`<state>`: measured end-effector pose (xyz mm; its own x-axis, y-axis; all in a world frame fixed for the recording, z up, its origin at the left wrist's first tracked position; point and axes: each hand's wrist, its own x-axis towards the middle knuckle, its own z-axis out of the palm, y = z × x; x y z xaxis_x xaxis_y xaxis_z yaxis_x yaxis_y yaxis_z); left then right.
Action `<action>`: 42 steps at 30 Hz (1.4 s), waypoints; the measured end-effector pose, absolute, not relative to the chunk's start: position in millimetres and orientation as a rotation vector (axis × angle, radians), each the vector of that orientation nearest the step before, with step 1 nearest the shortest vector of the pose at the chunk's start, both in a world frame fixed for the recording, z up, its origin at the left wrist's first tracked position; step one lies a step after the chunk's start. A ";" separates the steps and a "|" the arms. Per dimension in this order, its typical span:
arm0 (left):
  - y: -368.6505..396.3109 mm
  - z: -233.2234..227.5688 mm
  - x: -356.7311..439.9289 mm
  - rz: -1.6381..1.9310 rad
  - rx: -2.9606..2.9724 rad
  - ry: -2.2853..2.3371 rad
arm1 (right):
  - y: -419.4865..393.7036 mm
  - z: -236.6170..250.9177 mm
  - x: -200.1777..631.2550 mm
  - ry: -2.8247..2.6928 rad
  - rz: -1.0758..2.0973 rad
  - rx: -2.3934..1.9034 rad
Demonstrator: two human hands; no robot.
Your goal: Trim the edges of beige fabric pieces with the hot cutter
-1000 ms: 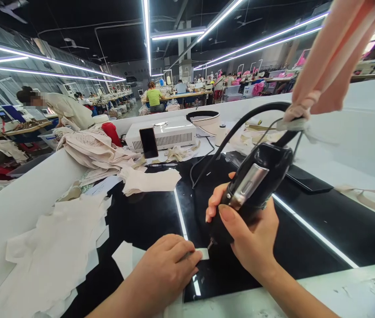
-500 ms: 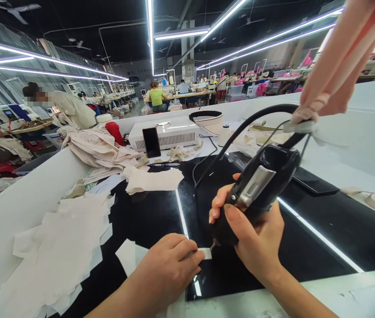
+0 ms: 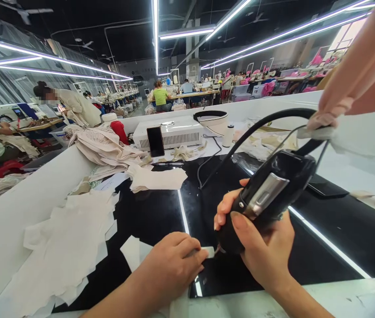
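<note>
My right hand (image 3: pixel 263 238) grips a black corded handheld tool (image 3: pixel 267 194) with a silver lever on its side. The tool is tilted, and its narrow tip points down and left, close beside the end of a small white fabric piece (image 3: pixel 210 251). Whether the tip touches the fabric I cannot tell. My left hand (image 3: pixel 177 265), fingers together, holds that piece down on the glossy black tabletop (image 3: pixel 160 216). A larger white corner of material (image 3: pixel 132 251) shows behind the left hand; the hand hides how the two connect.
White cut fabric pieces (image 3: pixel 64 247) are stacked at left, beneath a beige fabric pile (image 3: pixel 107 145). A phone (image 3: pixel 156 141) leans on a white vented box (image 3: pixel 177 134). Pink cloth (image 3: pixel 349 92) is tied round the tool's cable. A white side wall (image 3: pixel 21 212) borders the table. Co-workers sit beyond.
The view has shifted slightly, so the scene sits a little further right. The tool and my right hand have moved slightly right relative to the fabric; my left hand keeps its hold.
</note>
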<state>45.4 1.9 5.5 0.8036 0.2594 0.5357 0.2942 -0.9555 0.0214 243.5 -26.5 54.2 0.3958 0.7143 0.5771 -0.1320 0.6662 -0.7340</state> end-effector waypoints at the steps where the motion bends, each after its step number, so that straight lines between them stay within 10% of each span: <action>1: 1.5 5.8 44.9 -0.845 -2.935 -0.459 | -26.7 53.6 244.1 -1.032 0.591 -0.663; 42: -10.4 8.8 19.5 -0.848 -3.004 -0.613 | -28.3 52.2 247.6 -1.019 0.583 -0.662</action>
